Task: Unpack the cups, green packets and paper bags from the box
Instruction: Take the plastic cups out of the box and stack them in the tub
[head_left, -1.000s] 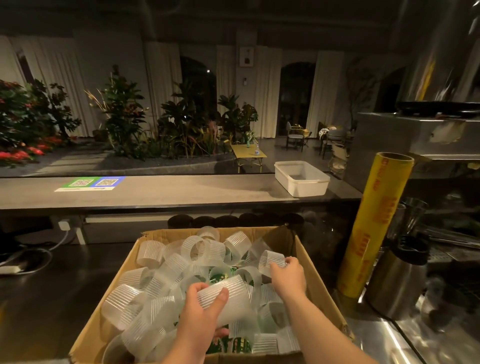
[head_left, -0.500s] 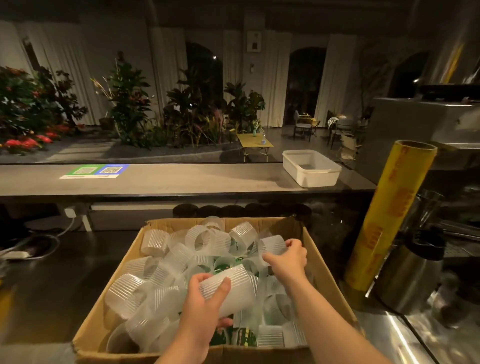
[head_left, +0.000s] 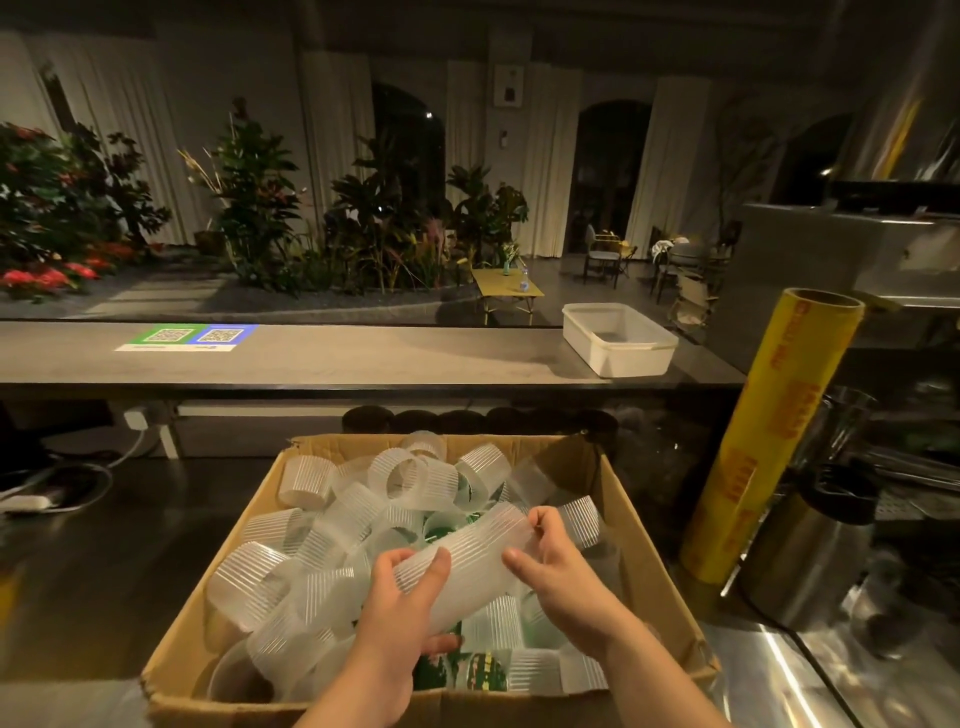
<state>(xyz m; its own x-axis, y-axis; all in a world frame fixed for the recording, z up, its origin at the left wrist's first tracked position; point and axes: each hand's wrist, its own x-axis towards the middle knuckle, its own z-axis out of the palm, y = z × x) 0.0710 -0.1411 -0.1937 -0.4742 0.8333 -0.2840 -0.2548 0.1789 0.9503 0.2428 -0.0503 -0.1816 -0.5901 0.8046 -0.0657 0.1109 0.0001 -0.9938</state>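
While held above box (head_left: 639, 525), ribbed cups (head_left: 467, 564) lie betw. L hand (head_left: 400, 618) & R hand (head_left: 563, 579), fingers (head_left: 540, 519) curled round them.

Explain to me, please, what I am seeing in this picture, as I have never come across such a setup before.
There is no machine here. A person wears a wide-angle camera on the head, looking forward and down, so the one picture shows their own bare hands. The left hand and right hand together hold ribbed clear cups, apparently nested, above a cardboard box on a dark counter. The box is full of loose cups, with green packets showing beneath. To the right stand a yellow roll and a steel jug. A white tub sits on the ledge behind.
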